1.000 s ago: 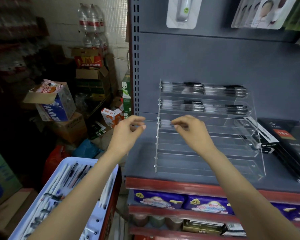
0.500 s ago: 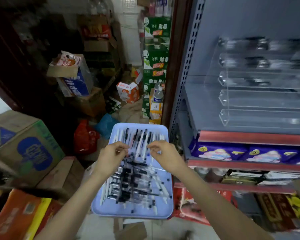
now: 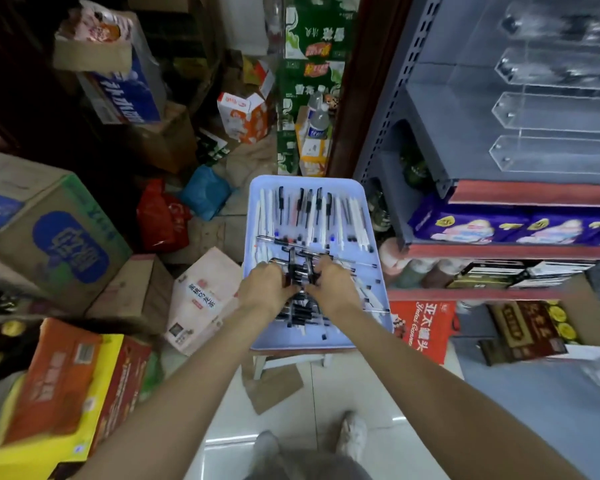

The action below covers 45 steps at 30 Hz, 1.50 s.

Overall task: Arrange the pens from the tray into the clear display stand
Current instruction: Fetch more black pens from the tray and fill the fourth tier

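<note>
Gathering a bundle of pens [image 3: 300, 271] with left hand [image 3: 264, 285] and right hand [image 3: 333, 285] over the blue tray [image 3: 369, 216]; leaving many beneath, lower tiers of clear display stand [image 3: 551, 133] up-right awaiting filling.

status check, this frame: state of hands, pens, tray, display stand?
left hand: down in the tray, fingers curled round a bunch of pens
right hand: same bunch, gripped from the other side
pens: bunch held between both hands; many more loose in the tray
tray: still well filled
display stand: on the shelf, two lower tiers empty, upper tiers blurred
</note>
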### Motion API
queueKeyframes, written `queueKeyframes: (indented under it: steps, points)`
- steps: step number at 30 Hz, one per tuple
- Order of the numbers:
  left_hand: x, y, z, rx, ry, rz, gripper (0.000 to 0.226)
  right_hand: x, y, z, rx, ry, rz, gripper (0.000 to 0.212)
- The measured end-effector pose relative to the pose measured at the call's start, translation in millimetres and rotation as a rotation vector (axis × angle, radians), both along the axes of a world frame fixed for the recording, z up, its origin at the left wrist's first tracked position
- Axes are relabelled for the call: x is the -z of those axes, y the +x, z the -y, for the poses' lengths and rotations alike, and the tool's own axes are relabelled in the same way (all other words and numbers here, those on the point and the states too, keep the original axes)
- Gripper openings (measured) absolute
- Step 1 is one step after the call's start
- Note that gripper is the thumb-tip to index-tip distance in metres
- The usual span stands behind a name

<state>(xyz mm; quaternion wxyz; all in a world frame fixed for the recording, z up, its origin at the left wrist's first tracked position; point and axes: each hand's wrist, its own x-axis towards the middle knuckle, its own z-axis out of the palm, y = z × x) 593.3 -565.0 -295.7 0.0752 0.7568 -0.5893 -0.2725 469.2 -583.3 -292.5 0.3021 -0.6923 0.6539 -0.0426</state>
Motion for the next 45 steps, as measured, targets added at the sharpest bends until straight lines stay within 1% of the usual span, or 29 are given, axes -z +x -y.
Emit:
queueKeyframes:
  steps: [3, 6, 8, 10, 12, 14, 16, 18, 20, 25, 28, 30, 33, 36, 39, 41, 45]
  points:
    - [1, -4, 2, -0.024, 0.049, 0.017, 0.033, -1, 0, 4, 0.032, 0.018, 0.002, 0.028]
    - [3, -2, 5, -0.062, 0.058, -0.075, 0.031, -6, -4, 7, 0.105, 0.057, 0.107, 0.027]
    - [0, 1, 7, -0.068, 0.04, -0.135, 0.035, -9, -8, 10, 0.137, 0.068, 0.165, 0.03]
    - [-4, 4, 9, -0.045, 0.005, -0.174, 0.033, -16, -12, 15, 0.144, 0.065, 0.211, 0.038]
    - [-9, 8, 12, -0.014, -0.05, -0.212, 0.019, -22, -17, 20, 0.15, 0.05, 0.285, 0.05]
    - [-14, 10, 17, 0.019, -0.119, -0.251, 0.015, -29, -24, 25, 0.17, 0.041, 0.396, 0.062]
    - [-22, 9, 25, 0.042, -0.178, -0.3, 0.012, -41, -35, 32, 0.18, 0.014, 0.511, 0.069]
    - [-38, 0, 33, 0.04, -0.216, -0.381, 0.013, -58, -50, 42, 0.179, -0.05, 0.582, 0.064]
    - [-61, -14, 45, 0.045, -0.283, -0.406, 0.014, -79, -69, 53, 0.222, -0.103, 0.667, 0.053]
    - [-125, -81, 85, 0.141, -0.471, -0.447, 0.024, -139, -127, 90, 0.357, -0.26, 1.02, 0.029]
    - [-156, -128, 119, 0.199, -0.578, -0.436, 0.025, -171, -171, 115, 0.353, -0.374, 1.119, 0.025]
    - [-171, -157, 143, 0.227, -0.614, -0.433, 0.026, -189, -205, 134, 0.342, -0.436, 1.163, 0.025]
    - [-186, -197, 180, 0.2, -0.657, -0.404, 0.024, -210, -258, 168, 0.322, -0.497, 1.243, 0.029]
    - [-196, -232, 209, 0.125, -0.727, -0.378, 0.023, -224, -306, 200, 0.298, -0.522, 1.248, 0.025]
    - [-199, -259, 230, 0.049, -0.756, -0.357, 0.02, -229, -345, 232, 0.276, -0.512, 1.219, 0.016]
    - [-200, -272, 239, 0.033, -0.762, -0.333, 0.019, -232, -362, 251, 0.275, -0.489, 1.15, 0.013]
    - [-205, -285, 251, 0.028, -0.765, -0.297, 0.022, -230, -377, 284, 0.244, -0.464, 1.003, 0.016]
